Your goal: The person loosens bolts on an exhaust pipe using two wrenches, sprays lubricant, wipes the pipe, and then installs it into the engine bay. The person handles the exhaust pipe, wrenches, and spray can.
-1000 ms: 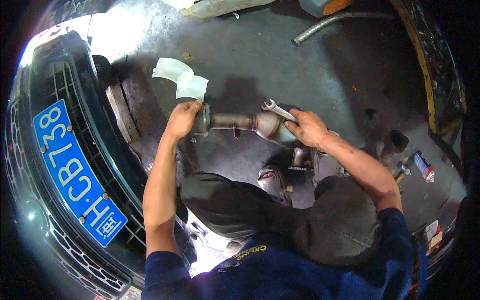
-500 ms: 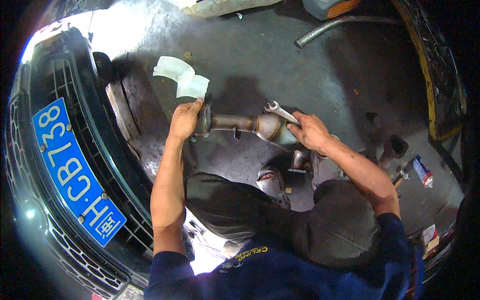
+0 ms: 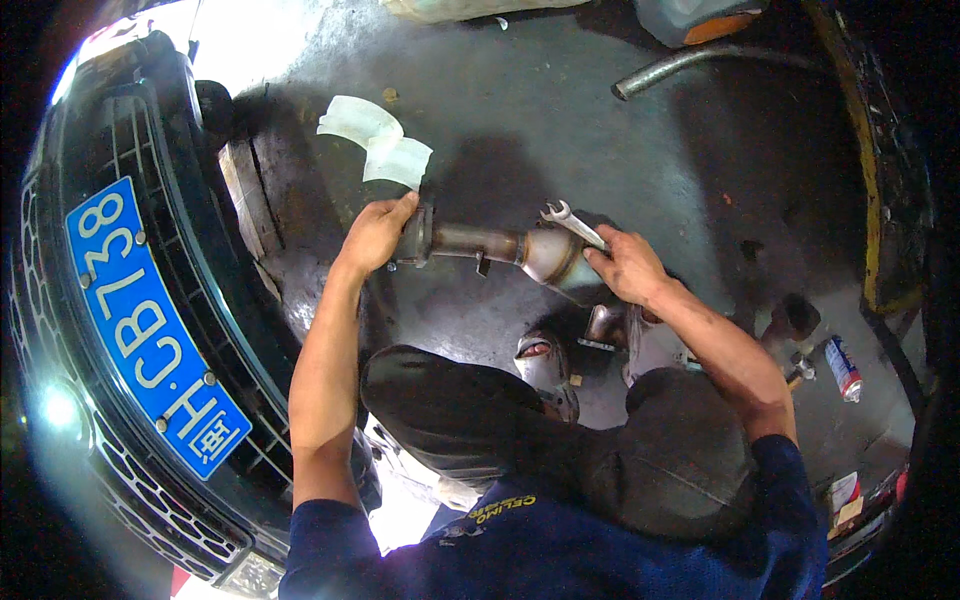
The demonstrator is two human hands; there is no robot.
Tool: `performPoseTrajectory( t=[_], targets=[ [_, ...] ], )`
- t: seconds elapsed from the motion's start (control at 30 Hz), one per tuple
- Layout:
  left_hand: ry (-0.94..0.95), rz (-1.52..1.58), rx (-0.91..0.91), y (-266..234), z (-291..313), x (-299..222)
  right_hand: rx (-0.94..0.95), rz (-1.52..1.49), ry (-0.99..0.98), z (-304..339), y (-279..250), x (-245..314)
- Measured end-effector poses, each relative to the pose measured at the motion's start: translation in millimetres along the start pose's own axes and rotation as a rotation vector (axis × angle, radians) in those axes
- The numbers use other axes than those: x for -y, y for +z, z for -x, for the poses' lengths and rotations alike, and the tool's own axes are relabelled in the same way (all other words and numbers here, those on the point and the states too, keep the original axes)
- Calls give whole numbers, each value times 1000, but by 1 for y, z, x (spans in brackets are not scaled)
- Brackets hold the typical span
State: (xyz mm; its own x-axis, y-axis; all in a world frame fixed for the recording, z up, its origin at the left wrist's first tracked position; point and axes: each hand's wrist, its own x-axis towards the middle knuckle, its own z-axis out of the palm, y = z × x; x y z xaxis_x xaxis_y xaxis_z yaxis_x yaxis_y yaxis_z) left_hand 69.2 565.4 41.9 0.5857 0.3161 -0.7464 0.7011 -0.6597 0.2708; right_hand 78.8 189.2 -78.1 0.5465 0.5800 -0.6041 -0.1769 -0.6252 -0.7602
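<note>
My left hand (image 3: 378, 235) is closed around the flanged end (image 3: 425, 232) of a metal exhaust pipe with a catalytic converter (image 3: 548, 257) on it. The part lies crosswise in front of my knees. In my right hand (image 3: 632, 268) is a silver wrench (image 3: 574, 222), its open jaw pointing up and left over the converter. That hand is at the converter's right end, and it hides whether the fingers touch the metal. Just beyond my left thumb, white paper-like pieces (image 3: 398, 160) lie on the floor.
A car's dark front grille (image 3: 150, 190) with a blue plate (image 3: 155, 325) stands close at left. Between my shoes is a short flanged pipe (image 3: 603, 328). A spray can (image 3: 845, 370) lies at right, a bent pipe (image 3: 690, 68) and a plastic jug (image 3: 690, 18) farther off.
The view has shifted a little, so the floor items sit slightly higher and farther right. Both hands keep their holds on the exhaust part and the wrench.
</note>
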Motion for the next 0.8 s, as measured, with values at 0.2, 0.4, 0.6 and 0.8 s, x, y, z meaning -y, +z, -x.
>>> performPoseTrajectory(
  t=[0.2, 0.4, 0.6, 0.8],
  targets=[
    [43, -179, -133, 4, -14, -11, -69, 67, -97, -7, 1, -8],
    [-20, -132, -51, -5, -3, -10, -38, 6, -23, -11, 5, -11],
    [34, 501, -436, -37, 8, 6, -31, -4, 44, -20, 2, -7],
    [106, 1319, 55, 16, 132, 42, -245, -157, 160, 19, -15, 32]
  ],
)
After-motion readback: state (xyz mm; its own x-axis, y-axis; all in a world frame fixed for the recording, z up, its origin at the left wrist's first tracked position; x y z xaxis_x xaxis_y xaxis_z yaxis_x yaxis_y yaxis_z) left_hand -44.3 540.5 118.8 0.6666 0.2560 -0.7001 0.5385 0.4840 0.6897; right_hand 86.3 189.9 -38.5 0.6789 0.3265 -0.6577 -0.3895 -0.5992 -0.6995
